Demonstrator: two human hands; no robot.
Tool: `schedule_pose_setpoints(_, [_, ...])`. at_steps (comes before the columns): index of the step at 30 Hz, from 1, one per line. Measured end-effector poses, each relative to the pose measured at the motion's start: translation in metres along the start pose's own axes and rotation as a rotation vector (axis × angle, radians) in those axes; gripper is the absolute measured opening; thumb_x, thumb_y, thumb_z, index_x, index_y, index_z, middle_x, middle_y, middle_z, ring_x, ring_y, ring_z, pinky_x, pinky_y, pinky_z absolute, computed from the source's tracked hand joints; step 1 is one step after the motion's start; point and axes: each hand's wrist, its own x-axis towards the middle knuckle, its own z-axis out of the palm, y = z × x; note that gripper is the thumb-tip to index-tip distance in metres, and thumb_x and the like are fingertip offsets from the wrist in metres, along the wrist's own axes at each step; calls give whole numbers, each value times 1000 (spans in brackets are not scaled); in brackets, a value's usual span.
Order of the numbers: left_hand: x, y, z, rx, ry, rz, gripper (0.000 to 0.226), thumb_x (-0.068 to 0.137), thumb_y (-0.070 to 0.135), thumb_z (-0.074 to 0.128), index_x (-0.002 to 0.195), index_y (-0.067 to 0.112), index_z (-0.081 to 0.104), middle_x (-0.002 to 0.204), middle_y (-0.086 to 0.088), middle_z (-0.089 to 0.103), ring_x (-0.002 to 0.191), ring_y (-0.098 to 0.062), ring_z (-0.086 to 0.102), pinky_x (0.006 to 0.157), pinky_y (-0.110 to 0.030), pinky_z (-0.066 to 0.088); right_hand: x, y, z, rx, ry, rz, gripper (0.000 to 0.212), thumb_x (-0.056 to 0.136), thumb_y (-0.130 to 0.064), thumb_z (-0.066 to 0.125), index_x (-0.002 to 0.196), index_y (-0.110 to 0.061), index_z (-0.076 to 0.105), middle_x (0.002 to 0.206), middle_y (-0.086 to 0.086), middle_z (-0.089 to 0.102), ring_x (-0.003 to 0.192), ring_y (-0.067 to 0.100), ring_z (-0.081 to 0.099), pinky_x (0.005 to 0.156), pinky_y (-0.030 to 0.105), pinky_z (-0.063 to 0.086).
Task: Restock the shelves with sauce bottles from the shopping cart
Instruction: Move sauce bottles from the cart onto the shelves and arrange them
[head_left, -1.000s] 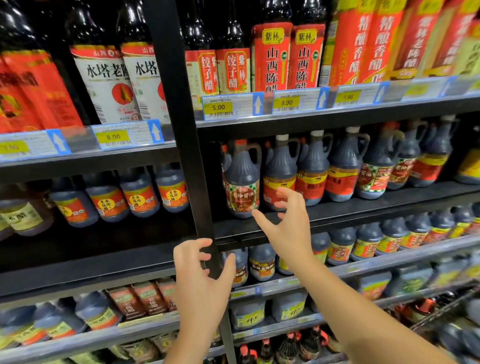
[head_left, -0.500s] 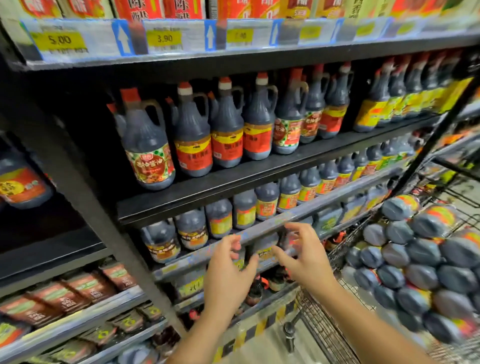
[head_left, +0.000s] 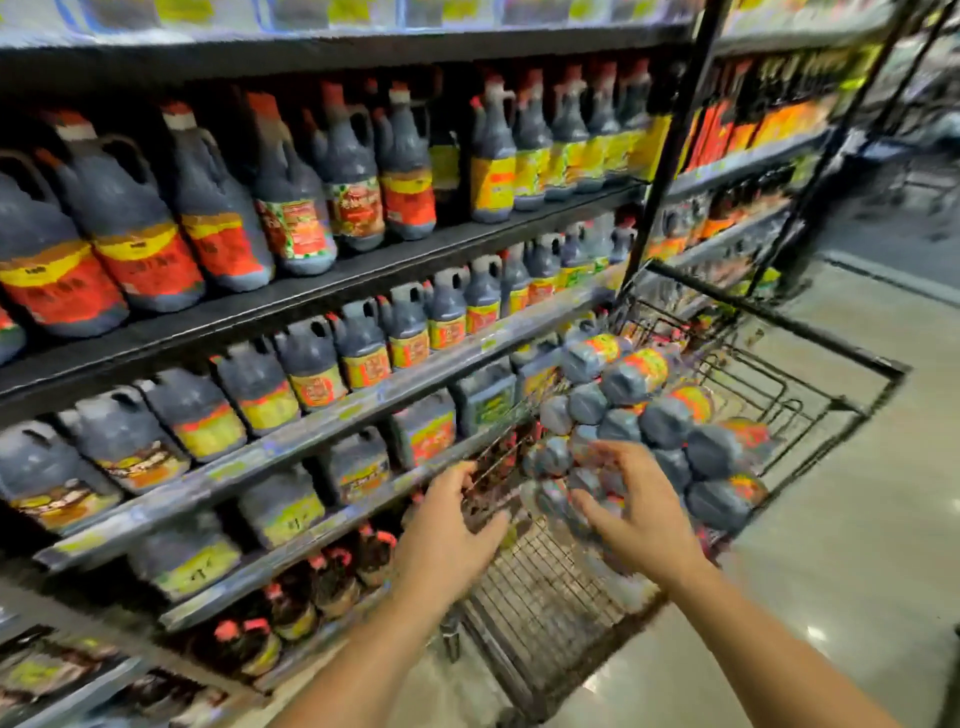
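A wire shopping cart (head_left: 769, 379) stands at the right of the shelves, piled with several dark sauce bottles (head_left: 660, 421) lying on their sides, bases toward me. My right hand (head_left: 631, 512) reaches over the near end of the pile with fingers spread, touching or just short of the nearest bottles; it holds nothing. My left hand (head_left: 449, 535) hovers at the cart's near left corner, fingers relaxed and empty. The shelves (head_left: 322, 291) on the left carry rows of dark jug-shaped bottles with red and yellow labels. The picture is blurred by motion.
Lower shelves (head_left: 291, 462) hold square dark jugs and small red-capped bottles (head_left: 291, 608) near the floor. A black upright post (head_left: 675, 135) divides the shelf bays just behind the cart. Pale shiny floor (head_left: 852, 545) lies to the right of the cart.
The view swung down and right from the shelf to the cart. Both hands dropped from the jug shelf to the cart's near end, the right one reaching the bottle pile.
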Motion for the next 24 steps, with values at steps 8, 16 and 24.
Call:
schedule_pose_setpoints(8, [-1,102,123,13,-66,19,61,81,49,70,134,32,44,117,19,48,101,-5,51,77,-27,39,-9,113,-115,-52,-2,-42,56,81,-46,65,126,-17,50,119,2,53,111,22,53,85,39,48])
schedule_pose_setpoints(16, [9,135,198,7,-201,10,48,82,48,68,122,31,47,121,5,54,103,-19,57,84,-45,52,-3,196,-176,-201,-27,1,68,75,-56,60,134,-26,43,128,-1,51,117,24,51,89,41,49])
schedule_pose_setpoints(24, [41,109,272,-4,-288,-114,68,83,56,65,139,25,42,136,3,49,122,-19,50,93,-39,48,54,266,-184,-476,-183,-43,86,74,-67,59,146,-26,34,144,0,41,126,24,44,97,38,45])
